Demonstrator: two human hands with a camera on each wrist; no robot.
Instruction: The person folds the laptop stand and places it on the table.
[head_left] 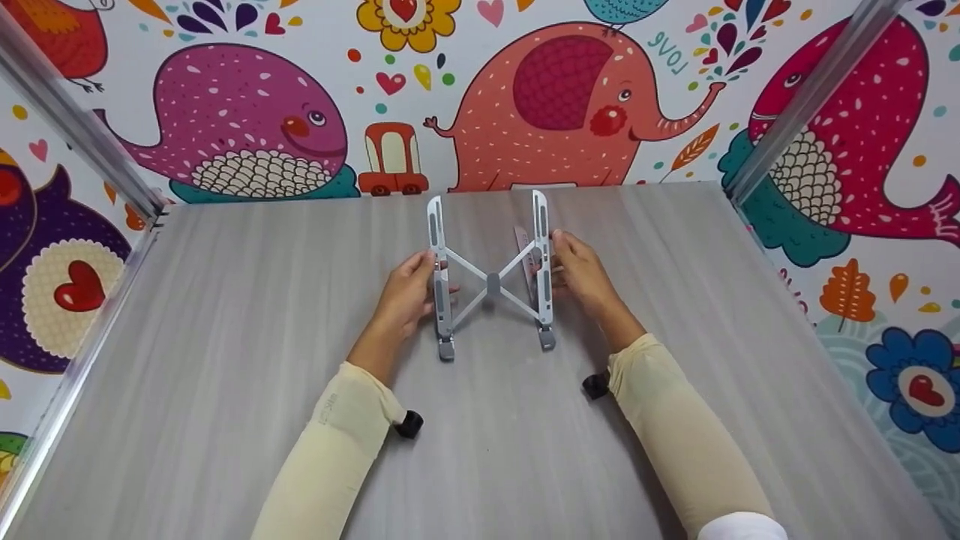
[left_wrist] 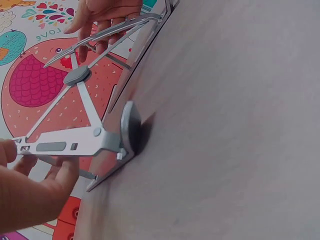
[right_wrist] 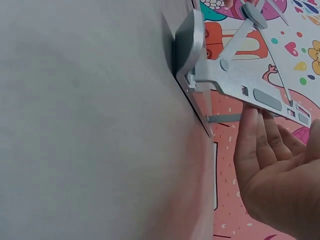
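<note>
A silver folding laptop stand (head_left: 493, 283) stands unfolded on the table, its two side rails joined by crossed bars with a grey hub. My left hand (head_left: 401, 296) grips the left rail from outside; in the left wrist view its thumb and fingers close about the rail's far part. On the other side, my right hand (head_left: 589, 279) holds the right rail, and the right wrist view shows its fingers (right_wrist: 250, 135) under the raised rail. The grey feet at the rails' near ends rest on the table. Part of each hand's fingers is hidden behind the rails.
The stand is on a grey wood-grain table (head_left: 247, 315). Printed cartoon panels (head_left: 405, 82) rise at the back and sides, with metal posts (head_left: 814, 105) at the corners. Cream sleeves (head_left: 337, 435) cover both forearms, and a small black device (head_left: 409, 424) sits at each wrist.
</note>
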